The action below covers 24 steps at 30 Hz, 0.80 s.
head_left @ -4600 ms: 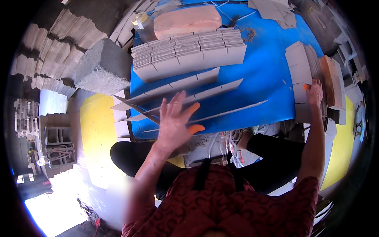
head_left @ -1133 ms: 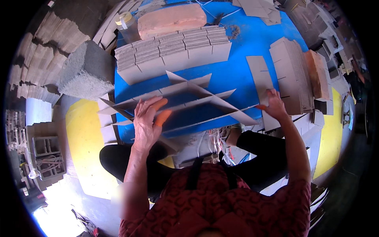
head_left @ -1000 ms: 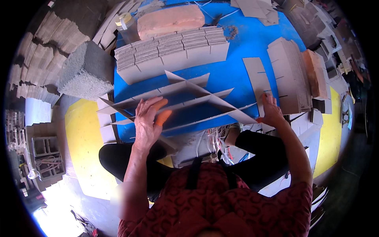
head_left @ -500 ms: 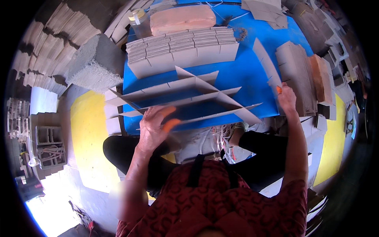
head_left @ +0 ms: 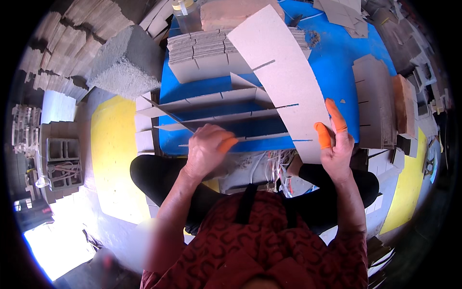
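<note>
My right hand (head_left: pixel 337 149), with orange finger covers, grips a long grey cardboard strip (head_left: pixel 288 77) by its right edge near the lower end. Slots show in the strip, which stands tilted over the right side of a cardboard divider grid (head_left: pixel 216 118) and hides part of it. Long slotted strips run across the grid, and a cross strip (head_left: pixel 166 111) meets them at the left. At the grid's near left corner, my left hand (head_left: pixel 209 149) is closed on the cardboard, an orange cover on one finger; its fingertips are partly hidden.
Beneath the grid is a blue work surface (head_left: pixel 337 72). A row of stacked slotted strips (head_left: pixel 207 53) stands behind it, near a brick (head_left: pixel 216 14) and a yellow-lidded jar (head_left: pixel 187 17). More strips (head_left: pixel 373 101) lean against another brick (head_left: pixel 404 106) at right. A concrete block (head_left: pixel 127 62) is at left.
My right hand has brought the cardboard strip leftward from beside the right-hand stack, over the grid's right side. My left hand remains at the near left corner. The whole view has shifted slightly.
</note>
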Available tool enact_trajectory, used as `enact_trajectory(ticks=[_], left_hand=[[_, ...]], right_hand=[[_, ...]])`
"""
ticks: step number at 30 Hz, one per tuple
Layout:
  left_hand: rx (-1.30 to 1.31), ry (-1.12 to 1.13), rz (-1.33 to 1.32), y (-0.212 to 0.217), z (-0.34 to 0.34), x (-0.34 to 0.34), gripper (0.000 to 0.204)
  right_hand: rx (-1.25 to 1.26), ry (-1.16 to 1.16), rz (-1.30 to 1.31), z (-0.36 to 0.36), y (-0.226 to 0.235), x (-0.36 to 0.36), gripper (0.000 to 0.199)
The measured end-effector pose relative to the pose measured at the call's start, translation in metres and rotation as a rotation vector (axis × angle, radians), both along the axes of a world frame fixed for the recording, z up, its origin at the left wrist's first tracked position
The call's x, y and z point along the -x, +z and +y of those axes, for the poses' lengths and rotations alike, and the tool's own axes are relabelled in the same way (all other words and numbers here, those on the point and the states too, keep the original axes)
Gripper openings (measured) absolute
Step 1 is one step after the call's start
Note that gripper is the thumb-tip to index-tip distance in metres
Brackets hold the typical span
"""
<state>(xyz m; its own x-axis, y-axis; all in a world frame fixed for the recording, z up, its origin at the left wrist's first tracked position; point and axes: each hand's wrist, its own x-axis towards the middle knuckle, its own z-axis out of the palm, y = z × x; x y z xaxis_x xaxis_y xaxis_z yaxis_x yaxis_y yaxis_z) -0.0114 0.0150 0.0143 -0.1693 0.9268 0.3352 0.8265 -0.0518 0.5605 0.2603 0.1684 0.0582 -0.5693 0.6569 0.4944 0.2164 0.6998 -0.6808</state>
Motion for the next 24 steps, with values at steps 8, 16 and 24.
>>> enact_trajectory(ticks=[8,16,24], left_hand=[[0.008,-0.019,-0.023,0.000,-0.005,0.000,0.017],[0.017,-0.030,0.010,-0.001,-0.011,0.001,0.022],[0.029,-0.018,-0.003,-0.002,-0.010,0.000,0.020]], right_hand=[[-0.148,0.028,0.008,0.000,-0.030,0.034,0.071],[-0.242,0.145,-0.271,-0.006,-0.026,0.058,0.083],[-0.465,0.119,-0.580,-0.017,-0.024,0.081,0.072]])
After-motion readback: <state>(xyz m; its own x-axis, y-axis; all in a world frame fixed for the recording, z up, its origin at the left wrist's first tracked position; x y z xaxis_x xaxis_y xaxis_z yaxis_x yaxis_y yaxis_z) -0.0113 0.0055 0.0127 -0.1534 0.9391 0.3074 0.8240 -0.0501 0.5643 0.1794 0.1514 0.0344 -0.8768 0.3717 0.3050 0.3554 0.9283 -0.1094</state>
